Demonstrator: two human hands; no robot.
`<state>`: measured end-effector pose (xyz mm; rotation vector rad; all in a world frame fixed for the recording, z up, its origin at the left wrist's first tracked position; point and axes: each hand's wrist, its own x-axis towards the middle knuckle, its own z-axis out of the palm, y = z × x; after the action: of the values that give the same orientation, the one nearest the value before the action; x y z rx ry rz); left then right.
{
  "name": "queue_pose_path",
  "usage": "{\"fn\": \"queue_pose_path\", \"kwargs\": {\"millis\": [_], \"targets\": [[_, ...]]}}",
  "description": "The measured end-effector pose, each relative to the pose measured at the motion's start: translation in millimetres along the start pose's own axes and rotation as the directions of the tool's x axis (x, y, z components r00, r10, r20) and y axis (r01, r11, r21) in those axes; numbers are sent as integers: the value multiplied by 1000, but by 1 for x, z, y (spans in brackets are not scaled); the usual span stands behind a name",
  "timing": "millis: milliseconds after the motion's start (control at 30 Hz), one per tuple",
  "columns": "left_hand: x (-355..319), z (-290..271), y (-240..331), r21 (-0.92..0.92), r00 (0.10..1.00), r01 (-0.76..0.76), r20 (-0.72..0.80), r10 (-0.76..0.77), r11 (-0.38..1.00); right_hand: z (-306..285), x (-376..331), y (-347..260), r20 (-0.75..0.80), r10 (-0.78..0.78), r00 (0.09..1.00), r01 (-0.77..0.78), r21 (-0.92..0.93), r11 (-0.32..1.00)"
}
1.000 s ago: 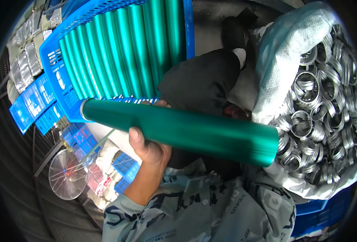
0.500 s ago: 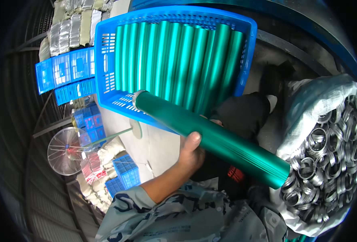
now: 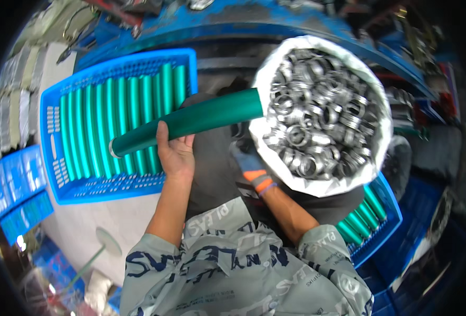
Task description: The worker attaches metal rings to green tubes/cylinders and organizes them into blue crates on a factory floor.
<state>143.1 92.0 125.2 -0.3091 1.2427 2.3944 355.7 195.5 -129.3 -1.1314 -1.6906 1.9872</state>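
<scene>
My bare left hand [image 3: 177, 152] is wrapped round a long green metal tube [image 3: 206, 117], thumb on the near side. A silver ring [image 3: 113, 148] sits on the tube's left end, which hangs over the blue basket [image 3: 112, 196]. The tube's right end reaches the rim of a white sack [image 3: 262, 126] heaped with silver metal rings [image 3: 322, 116]. My right hand [image 3: 247, 159], in a grey-blue glove with an orange cuff, is low beside the sack's left side. Its fingers are blurred and partly hidden. Rows of green tubes [image 3: 104, 113] lie in the basket.
A second blue basket [image 3: 396, 218] with green tubes stands at the lower right, partly under the sack. Blue machine framing [image 3: 233, 29] runs along the far side. Blue crates [image 3: 17, 174] and stacked bundles [image 3: 14, 116] are at the left, with a stand fan [image 3: 46, 287] below.
The view has swung right, bringing the sack towards the middle. The tube has tilted so its right end is now higher. My gloved right hand has come into view.
</scene>
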Motion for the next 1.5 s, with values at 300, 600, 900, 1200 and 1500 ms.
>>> {"fn": "queue_pose_path", "kwargs": {"millis": [300, 600, 900, 1200, 1500], "targets": [[-26, -32, 25, -211, 992, 114, 68, -102, 971, -67, -156, -271, 448, -139, 883, -395, 871, 293], [-124, -13, 72, -13, 941, 185, 292, -173, 983, -89, -152, -286, 132, -277, 952, -23, 930, 367], [-149, -6, 62, 118, 957, 75, 271, -105, 990, -85, -181, -329, 75, -372, 925, 315, 394, 863], [-148, -7, 45, 135, 965, 59, 247, -91, 989, -84, -168, -322, 28, -410, 911, 379, 330, 865], [-141, 22, 42, 77, 946, -10, 323, -16, 997, -92, -137, -356, 26, -487, 873, 485, 51, 873]]}}
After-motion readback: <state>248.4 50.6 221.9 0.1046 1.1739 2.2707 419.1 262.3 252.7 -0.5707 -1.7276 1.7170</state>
